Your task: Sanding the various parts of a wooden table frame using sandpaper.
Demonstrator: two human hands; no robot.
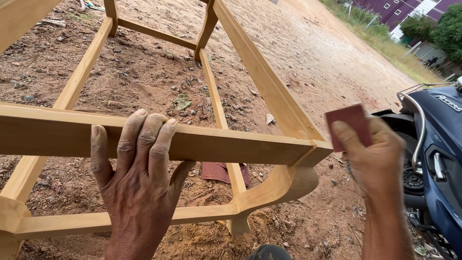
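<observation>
Smooth matt wooden frame point(211, 144) — rough reddish sandpaper point(349, 126).

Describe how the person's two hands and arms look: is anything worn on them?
Both are bare. The left hand has no glove, ring or watch; its knuckles are creased, its nails short, and its skin looks dusty. The right hand is also ungloved, and the forearm below it shows no sleeve, band or watch. No markings show on either arm.
</observation>
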